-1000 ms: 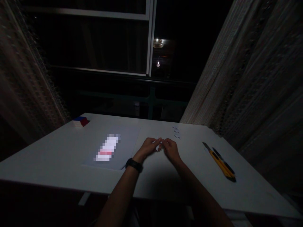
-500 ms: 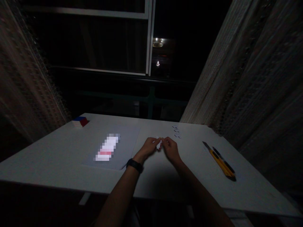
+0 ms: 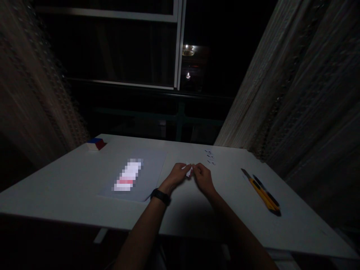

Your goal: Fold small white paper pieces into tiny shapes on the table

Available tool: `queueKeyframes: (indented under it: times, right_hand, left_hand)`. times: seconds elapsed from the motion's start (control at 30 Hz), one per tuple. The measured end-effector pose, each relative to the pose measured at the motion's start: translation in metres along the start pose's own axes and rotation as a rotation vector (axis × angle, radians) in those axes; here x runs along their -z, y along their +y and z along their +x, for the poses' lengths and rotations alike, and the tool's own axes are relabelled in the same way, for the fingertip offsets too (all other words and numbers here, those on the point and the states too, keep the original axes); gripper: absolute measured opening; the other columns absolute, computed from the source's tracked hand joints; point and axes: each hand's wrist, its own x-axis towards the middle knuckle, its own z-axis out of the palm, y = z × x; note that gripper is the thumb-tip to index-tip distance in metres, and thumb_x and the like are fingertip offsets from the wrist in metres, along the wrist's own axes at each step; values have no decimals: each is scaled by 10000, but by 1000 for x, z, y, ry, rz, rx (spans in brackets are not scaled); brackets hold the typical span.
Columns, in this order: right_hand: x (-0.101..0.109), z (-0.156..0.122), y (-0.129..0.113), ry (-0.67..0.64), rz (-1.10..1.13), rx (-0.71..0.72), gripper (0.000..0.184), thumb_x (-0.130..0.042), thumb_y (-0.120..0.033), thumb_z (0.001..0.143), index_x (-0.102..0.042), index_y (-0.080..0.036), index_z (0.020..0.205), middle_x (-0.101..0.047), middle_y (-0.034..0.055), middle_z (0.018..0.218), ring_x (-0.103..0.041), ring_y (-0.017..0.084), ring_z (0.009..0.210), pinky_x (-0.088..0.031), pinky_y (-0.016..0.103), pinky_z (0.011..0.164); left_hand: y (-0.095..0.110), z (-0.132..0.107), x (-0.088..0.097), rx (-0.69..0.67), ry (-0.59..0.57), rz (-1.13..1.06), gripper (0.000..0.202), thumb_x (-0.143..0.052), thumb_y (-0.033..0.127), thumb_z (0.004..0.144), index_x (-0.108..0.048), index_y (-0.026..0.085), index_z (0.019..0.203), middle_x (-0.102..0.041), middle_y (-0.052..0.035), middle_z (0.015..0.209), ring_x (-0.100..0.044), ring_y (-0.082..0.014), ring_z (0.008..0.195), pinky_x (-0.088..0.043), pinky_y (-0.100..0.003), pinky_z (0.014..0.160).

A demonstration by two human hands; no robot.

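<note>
My left hand (image 3: 177,175) and my right hand (image 3: 203,177) meet over the middle of the white table (image 3: 70,187). Both pinch a small white scrap of paper (image 3: 189,171) between their fingertips, just above the tabletop. A dark watch (image 3: 160,196) sits on my left wrist. A few tiny paper bits (image 3: 209,157) lie on the table just beyond my right hand.
A grey sheet (image 3: 140,174) with a blurred patch lies left of my hands. A yellow utility knife (image 3: 260,192) and a dark pen (image 3: 266,192) lie at the right. A red and blue block (image 3: 95,143) sits at the far left corner. Curtains flank a dark window.
My hands have drawn a little closer together around the scrap of paper. Nothing else on the table has moved.
</note>
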Motion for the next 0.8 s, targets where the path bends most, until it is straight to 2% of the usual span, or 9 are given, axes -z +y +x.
queueKeyframes:
  times: [0.33, 0.53, 0.8]
  right_hand:
    - [1, 1, -3, -18, -4, -41, 358, -434, -463, 836, -521, -189, 623, -581, -3, 539, -483, 120, 461, -341, 234, 458]
    - [0, 0, -4, -14, 2, -38, 361, -435, -474, 830, -498, -194, 611, -556, -7, 534, -459, 116, 457, -324, 232, 444]
    - [-2, -1, -2, -12, 82, -84, 367, -429, -522, 819, -477, -210, 631, -485, -46, 454, -410, 108, 396, -321, 234, 421]
  left_hand:
    - [-4, 3, 1, -22, 3, 32, 439, -515, 514, 737, -592, 103, 602, -574, -41, 597, -490, -112, 552, -375, -235, 568]
    - [-6, 3, -1, -14, 131, 133, 400, -544, 479, 729, -599, 107, 594, -587, -57, 586, -537, -149, 601, -392, -249, 578]
    - [-4, 3, -2, -32, 177, 200, 379, -525, 465, 750, -591, 122, 601, -579, -58, 582, -530, -156, 614, -378, -256, 592]
